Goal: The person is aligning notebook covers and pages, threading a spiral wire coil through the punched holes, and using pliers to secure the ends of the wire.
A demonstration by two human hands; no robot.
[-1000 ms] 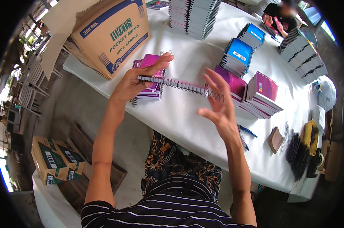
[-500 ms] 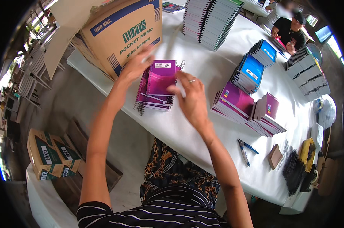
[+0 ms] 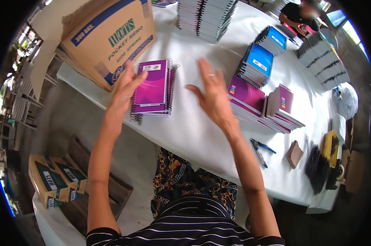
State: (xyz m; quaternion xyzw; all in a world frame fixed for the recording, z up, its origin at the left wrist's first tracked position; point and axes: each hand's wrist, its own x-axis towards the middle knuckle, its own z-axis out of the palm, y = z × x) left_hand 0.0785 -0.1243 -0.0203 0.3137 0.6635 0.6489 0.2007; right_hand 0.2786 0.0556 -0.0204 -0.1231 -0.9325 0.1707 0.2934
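A stack of purple spiral notebooks (image 3: 152, 88) lies near the front edge of the white table, its wire coils sticking out on both sides. My left hand (image 3: 123, 90) is at the stack's left side, fingers stretched out and thumb by the top cover's edge; whether it presses on the stack I cannot tell. To the right of the stack, my right hand (image 3: 213, 92) hangs over the table, open, with its palm facing the stack and nothing in it. Purple notebooks without visible coils (image 3: 246, 96) stand piled just beyond that hand.
A large cardboard box (image 3: 111, 39) stands at the back left. Blue notebooks (image 3: 259, 63) and tall notebook stacks (image 3: 208, 18) stand farther back. Pliers (image 3: 259, 153), a wooden block (image 3: 294, 155) and black wire coils (image 3: 314, 172) lie at right. A person (image 3: 298, 20) sits across the table.
My right hand has moved off the stack to the right. My left hand has come down from above the stack to its left side. The view has shifted slightly.
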